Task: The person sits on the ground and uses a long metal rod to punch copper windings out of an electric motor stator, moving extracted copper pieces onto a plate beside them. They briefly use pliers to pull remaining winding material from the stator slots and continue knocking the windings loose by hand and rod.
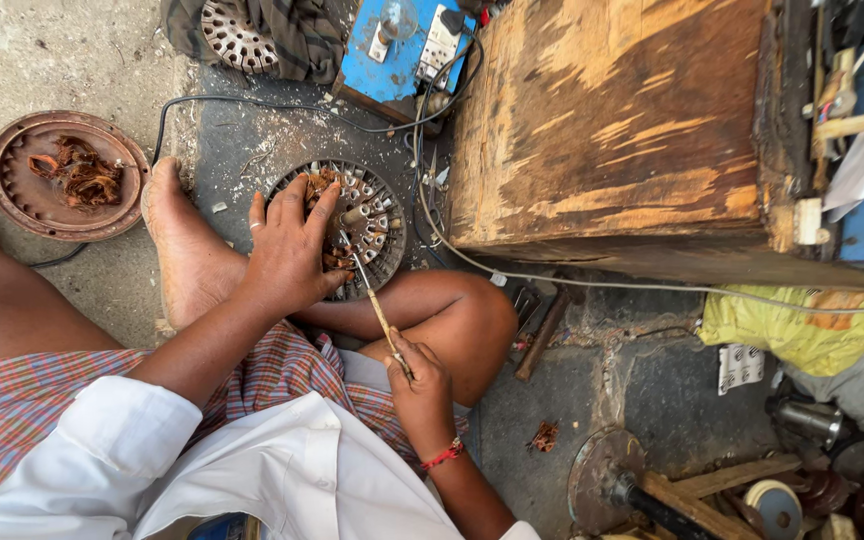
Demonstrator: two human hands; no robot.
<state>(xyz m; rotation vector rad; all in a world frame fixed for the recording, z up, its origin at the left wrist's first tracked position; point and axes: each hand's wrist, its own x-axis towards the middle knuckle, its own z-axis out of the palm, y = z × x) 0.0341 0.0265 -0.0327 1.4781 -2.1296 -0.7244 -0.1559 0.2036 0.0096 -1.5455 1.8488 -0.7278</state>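
Head view, looking down past my knees. My left hand [287,250] lies palm-down on the round slotted motor core [352,225], fingers spread and curved over its copper windings, wrist bent, forearm running in from the lower left. My right hand [417,385], fist closed, grips a thin stick tool [372,295] whose tip touches the core's slots. That core rests on the ground between my foot [182,250] and the wooden box [612,130].

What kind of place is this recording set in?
Probably a small floor-level motor or fan repair workshop. The left hand steadies a slotted round stator on the concrete while the right hand works a thin tool into it; a dish of stripped copper wire and a worn wooden box sit nearby.
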